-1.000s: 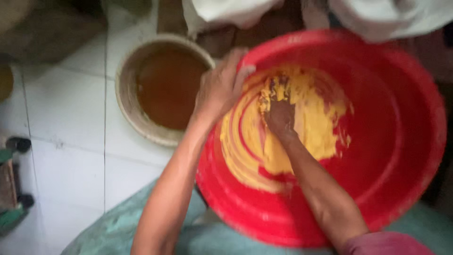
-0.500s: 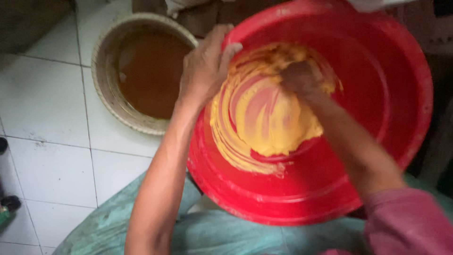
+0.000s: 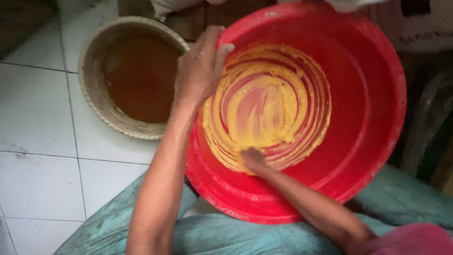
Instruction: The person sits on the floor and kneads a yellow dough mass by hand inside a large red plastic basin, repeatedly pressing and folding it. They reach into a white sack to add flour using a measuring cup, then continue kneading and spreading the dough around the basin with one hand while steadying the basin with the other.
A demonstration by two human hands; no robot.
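Swept from the far side to the near wall, right hand [image 3: 255, 159] presses fingers-down into yellow paste [image 3: 271, 106], smeared in rings inside the basin [image 3: 373, 94]; left hand [image 3: 200, 66] clamps its rim.

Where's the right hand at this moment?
In the head view, the right hand is inside the red basin, low in the smeared yellow paste, while the left hand grips the basin's upper-left rim beside the woven basket.
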